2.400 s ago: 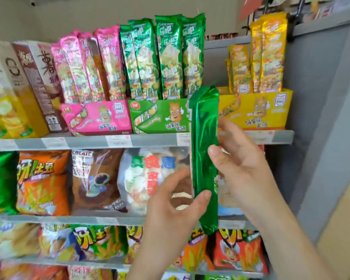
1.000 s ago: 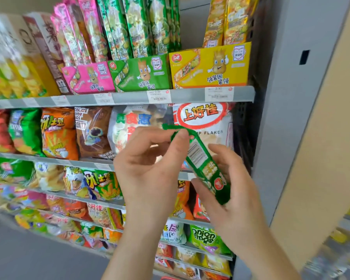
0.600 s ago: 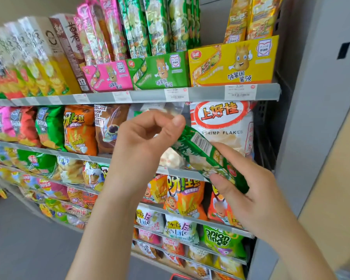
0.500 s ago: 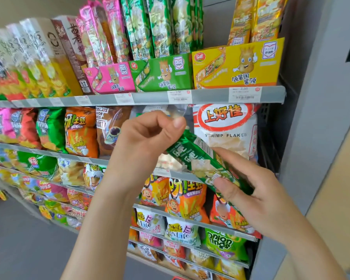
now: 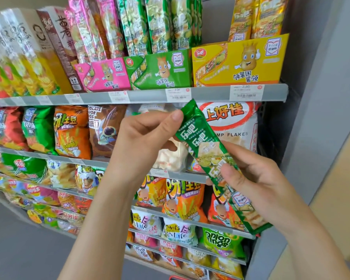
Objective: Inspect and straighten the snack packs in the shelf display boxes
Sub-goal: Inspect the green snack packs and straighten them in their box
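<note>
Green snack pack, tilted, centre-right of frame. Left hand pinches its upper end between thumb and fingers; right hand grips its lower half, fingers curled behind. Green display box, upper centre.

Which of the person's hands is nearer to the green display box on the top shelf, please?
Left. The left hand pinches the top of the green pack below the green display box; the right hand holds its lower part, farther down and right.
</note>
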Motion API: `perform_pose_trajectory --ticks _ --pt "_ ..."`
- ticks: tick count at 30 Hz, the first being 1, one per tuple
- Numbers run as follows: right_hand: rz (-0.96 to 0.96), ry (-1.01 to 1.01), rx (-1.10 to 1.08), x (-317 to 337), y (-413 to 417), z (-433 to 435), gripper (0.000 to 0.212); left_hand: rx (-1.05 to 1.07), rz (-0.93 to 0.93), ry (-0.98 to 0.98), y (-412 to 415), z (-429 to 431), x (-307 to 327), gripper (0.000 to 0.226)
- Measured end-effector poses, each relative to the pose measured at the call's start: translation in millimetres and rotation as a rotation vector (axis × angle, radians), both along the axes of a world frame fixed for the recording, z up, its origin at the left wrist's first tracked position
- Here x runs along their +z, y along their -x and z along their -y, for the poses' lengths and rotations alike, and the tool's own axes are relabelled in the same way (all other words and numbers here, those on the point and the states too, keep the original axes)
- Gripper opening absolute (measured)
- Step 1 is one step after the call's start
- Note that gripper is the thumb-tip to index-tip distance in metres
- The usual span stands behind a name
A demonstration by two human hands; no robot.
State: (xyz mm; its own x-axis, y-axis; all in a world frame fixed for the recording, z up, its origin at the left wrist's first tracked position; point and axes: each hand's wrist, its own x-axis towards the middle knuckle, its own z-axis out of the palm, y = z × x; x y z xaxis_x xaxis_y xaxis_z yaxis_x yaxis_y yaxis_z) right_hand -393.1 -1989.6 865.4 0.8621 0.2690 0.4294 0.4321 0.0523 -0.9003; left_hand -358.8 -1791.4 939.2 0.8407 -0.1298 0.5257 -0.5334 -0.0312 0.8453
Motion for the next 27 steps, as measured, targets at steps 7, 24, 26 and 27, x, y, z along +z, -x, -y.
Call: perform_pose_trajectory --ticks 7,24,26,27 --pt "0.085 0.152 -0.086 -3.0 7.8 -4.0 0.042 0.189 0.140 0.301 -7.0 10.0 18.1 0.042" --pt "0.039 -0.168 -0.070 22.1 14.9 -18.5 0.037 -0.161 -0.207 0.496 15.1 63.9 -7.1 0.058" --pt "0.037 -0.158 -0.083 20.7 13.0 -19.6 0.036 -0.128 -0.175 0.488 16.8 64.4 -6.5 0.043" --pt "0.042 -0.158 -0.085 20.1 13.2 -19.1 0.033 -0.093 -0.147 0.491 17.5 63.5 -4.4 0.038"
